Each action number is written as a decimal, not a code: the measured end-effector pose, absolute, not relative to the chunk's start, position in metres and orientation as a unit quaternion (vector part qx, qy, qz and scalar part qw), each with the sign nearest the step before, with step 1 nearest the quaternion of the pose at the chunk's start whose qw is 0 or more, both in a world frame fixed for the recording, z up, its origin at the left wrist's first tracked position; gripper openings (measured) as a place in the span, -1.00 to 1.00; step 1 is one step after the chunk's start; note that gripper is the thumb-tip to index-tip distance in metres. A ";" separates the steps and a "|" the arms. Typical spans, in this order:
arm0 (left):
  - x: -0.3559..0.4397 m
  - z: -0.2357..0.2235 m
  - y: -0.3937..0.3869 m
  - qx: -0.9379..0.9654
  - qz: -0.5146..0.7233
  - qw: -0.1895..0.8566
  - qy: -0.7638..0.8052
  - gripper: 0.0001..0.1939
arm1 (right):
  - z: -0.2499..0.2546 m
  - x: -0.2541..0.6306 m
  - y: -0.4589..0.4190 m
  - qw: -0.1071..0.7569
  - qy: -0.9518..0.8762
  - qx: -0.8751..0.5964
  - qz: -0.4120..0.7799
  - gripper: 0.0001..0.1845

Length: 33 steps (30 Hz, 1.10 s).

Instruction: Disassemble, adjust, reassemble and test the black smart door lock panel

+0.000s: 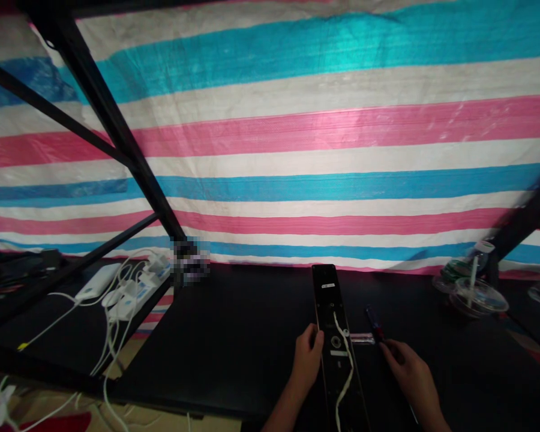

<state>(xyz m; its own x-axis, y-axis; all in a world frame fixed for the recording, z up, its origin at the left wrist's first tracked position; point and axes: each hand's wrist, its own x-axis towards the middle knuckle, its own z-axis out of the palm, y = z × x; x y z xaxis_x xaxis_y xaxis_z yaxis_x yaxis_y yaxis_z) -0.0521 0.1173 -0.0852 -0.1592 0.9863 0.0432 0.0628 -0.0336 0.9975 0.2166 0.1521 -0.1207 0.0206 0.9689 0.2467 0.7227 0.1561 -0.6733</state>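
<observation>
A long black panel (330, 324) lies lengthwise before me, with a white cable (348, 354) running down its face. It carries round fittings and small white labels. My left hand (309, 354) is closed on the panel's left edge, thumb on top. To the right, my right hand (409, 369) pinches what looks like a screwdriver (374, 323), its dark handle with some red pointing away from me. A thin pale shaft shows below that hand. Between the panel and my right hand lies a small shiny, silvery-pink piece (362, 339), touching or close to the panel's right edge.
The black tabletop (234, 336) extends to both sides. At right stand clear plastic cups or bowls (477, 297) with a straw. At left, a white power strip (137, 297) with tangled cables lies beyond a black metal frame post (117, 129). Striped sheeting (297, 132) hangs behind.
</observation>
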 end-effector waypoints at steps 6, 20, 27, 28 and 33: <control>-0.052 -0.085 0.118 0.473 0.527 0.433 0.558 -0.59 | -0.112 0.215 0.156 0.302 -0.661 -0.652 0.214 -0.54; -0.049 -0.086 0.125 0.456 0.533 0.419 0.577 -0.64 | -0.011 0.139 0.129 0.582 -0.500 -0.484 0.421 -0.59; -0.049 -0.085 0.122 0.461 0.537 0.411 0.575 -0.58 | 0.004 0.103 0.124 0.496 -0.654 -0.432 0.374 -0.61; -0.049 -0.085 0.122 0.462 0.538 0.410 0.574 -0.58 | 0.004 0.102 0.124 0.493 -0.668 -0.421 0.365 -0.62; -0.049 -0.086 0.121 0.467 0.540 0.408 0.568 -0.57 | 0.009 0.108 0.120 0.473 -0.722 -0.408 0.299 -0.69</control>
<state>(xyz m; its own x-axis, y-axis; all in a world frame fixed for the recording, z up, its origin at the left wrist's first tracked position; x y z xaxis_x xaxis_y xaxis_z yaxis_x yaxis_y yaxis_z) -0.0494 0.1211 -0.0862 -0.2297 0.9724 0.0413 0.0901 -0.0210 0.9957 0.1081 0.1199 0.0086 -0.2210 0.8710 0.4388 0.3060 0.4892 -0.8167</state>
